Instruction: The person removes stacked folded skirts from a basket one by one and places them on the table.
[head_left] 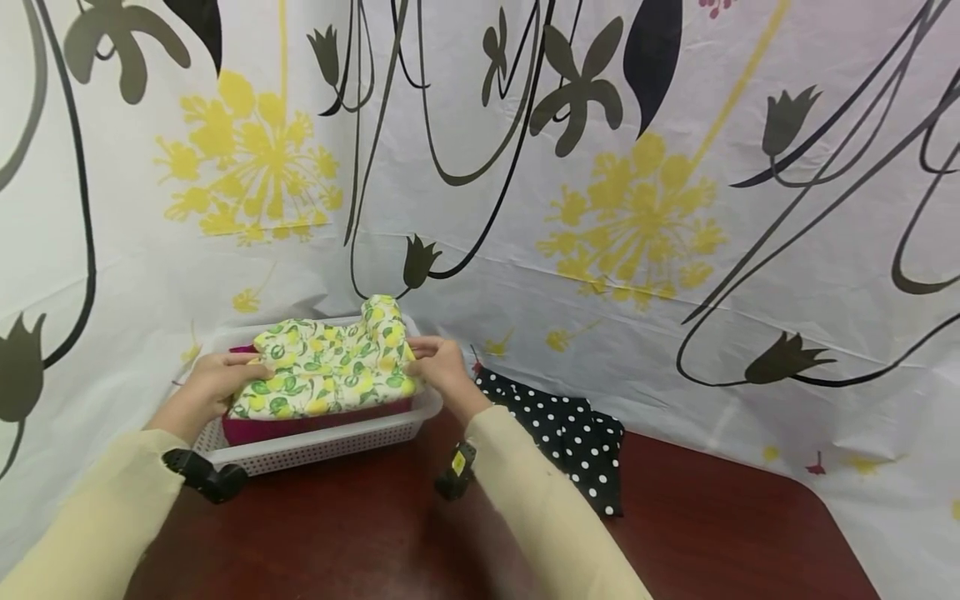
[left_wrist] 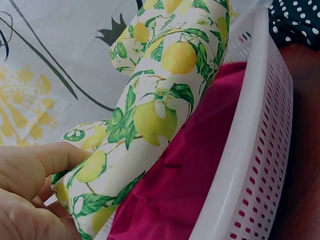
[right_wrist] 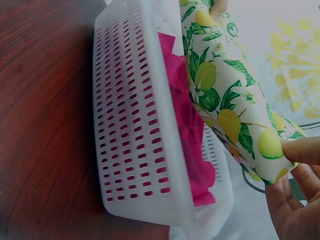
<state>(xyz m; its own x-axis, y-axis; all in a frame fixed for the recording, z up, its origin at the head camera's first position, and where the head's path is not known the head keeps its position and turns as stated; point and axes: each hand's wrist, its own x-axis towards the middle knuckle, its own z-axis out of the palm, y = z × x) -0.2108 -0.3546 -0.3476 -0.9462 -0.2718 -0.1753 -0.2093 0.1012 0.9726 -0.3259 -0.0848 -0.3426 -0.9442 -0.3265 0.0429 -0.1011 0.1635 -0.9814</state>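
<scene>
A folded cloth with a lemon print (head_left: pixel 322 371) is held over a white perforated basket (head_left: pixel 330 446). My left hand (head_left: pixel 217 383) pinches its left end, thumb on top, as the left wrist view also shows. At the opposite end my right hand (head_left: pixel 444 367) pinches the cloth between thumb and fingers (right_wrist: pixel 282 200). Beneath it, a magenta cloth (left_wrist: pixel 185 165) lies inside the basket. The lemon cloth's near edge is a rounded fold, and in the right wrist view it is raised above the basket's rim (right_wrist: pixel 167 100).
A folded black cloth with white dots (head_left: pixel 577 442) lies on the dark red table (head_left: pixel 712 517), right of the basket and partly behind my right forearm. A white sheet with flower prints (head_left: pixel 480 208) hangs behind the table, close to the basket's back.
</scene>
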